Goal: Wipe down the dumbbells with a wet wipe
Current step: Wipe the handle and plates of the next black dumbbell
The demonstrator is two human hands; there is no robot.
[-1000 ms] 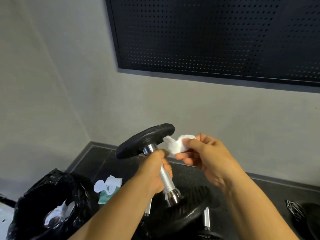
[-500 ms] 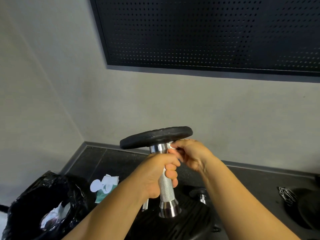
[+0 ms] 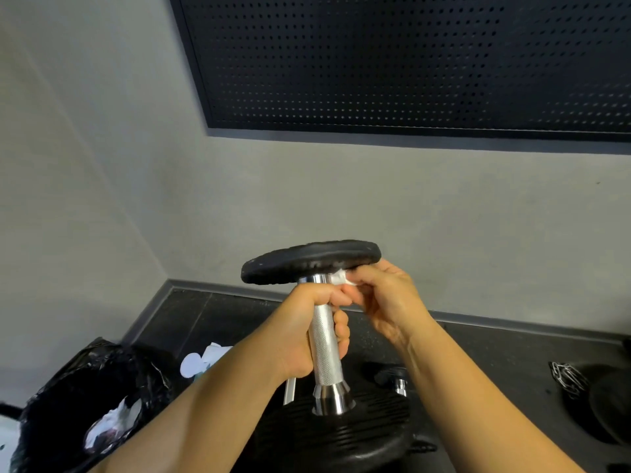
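Observation:
I hold a dumbbell (image 3: 326, 349) upright in front of me, with black plates at top and bottom and a knurled silver handle. My left hand (image 3: 304, 332) is wrapped around the handle's upper half. My right hand (image 3: 386, 298) pinches a white wet wipe (image 3: 338, 277) against the underside of the top plate (image 3: 309, 259), right beside the silver collar. Most of the wipe is hidden by my fingers.
A black bin bag (image 3: 85, 404) with used wipes inside stands at lower left. A wet wipe pack (image 3: 201, 361) lies on the dark floor behind it. More dumbbells (image 3: 397, 382) and a black weight (image 3: 611, 404) rest on the floor to the right. Grey walls meet close ahead.
The dumbbell went from tilted to upright. My right hand brought the wipe from beside the top plate to under it, against the collar.

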